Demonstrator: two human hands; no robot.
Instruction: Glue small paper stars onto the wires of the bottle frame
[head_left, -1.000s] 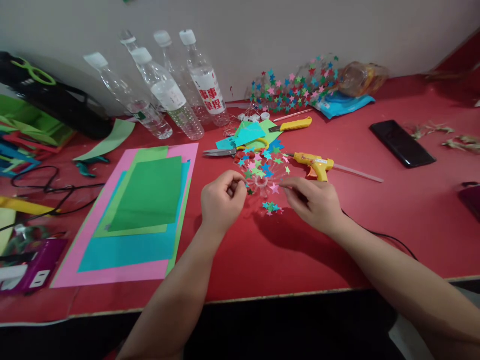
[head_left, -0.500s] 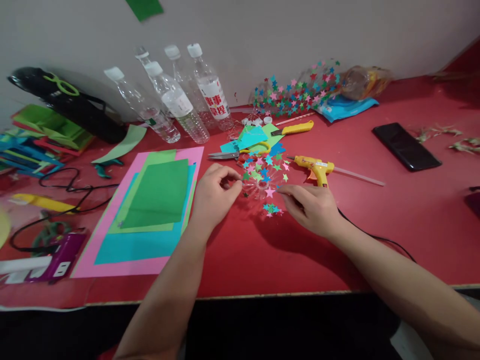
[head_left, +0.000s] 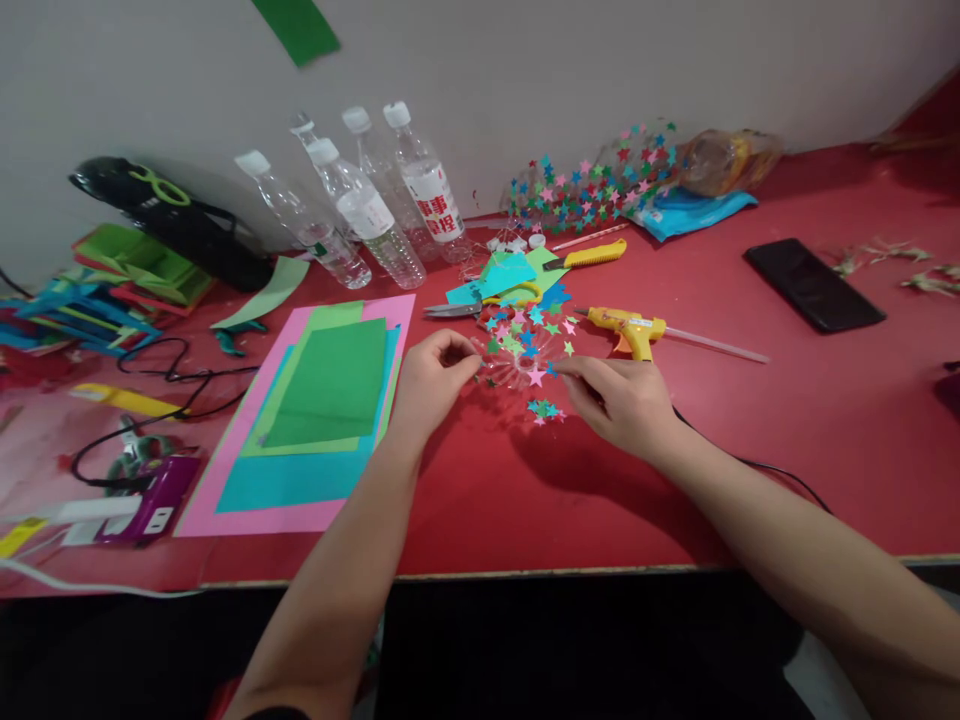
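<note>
A clear plastic piece point(head_left: 523, 364), cut into strips that fan out around a ring, lies on the red table with colored paper stars on many strip ends. My left hand point(head_left: 439, 378) is at its left side, thumb and forefinger pinched at the edge of a clear strip. On the opposite side, my right hand point(head_left: 624, 408) pinches a small blue star point(head_left: 552, 369) at its fingertips, close to a pink star point(head_left: 535, 378). A few loose stars point(head_left: 543, 410) are heaped just below. The yellow hot glue gun point(head_left: 626, 328) lies behind my right hand.
Scissors point(head_left: 454, 311) and a yellow box cutter point(head_left: 596, 255) lie behind the plastic piece. Paper sheets point(head_left: 330, 385) are stacked at left, near a purple power strip point(head_left: 161, 500). Plastic bottles point(head_left: 375, 215) stand at the wall. A phone point(head_left: 814, 284) lies at right.
The view has shifted slightly, so things at left appear further right. The blue star now shows at my right fingertips. Both hands stay beside the plastic piece.
</note>
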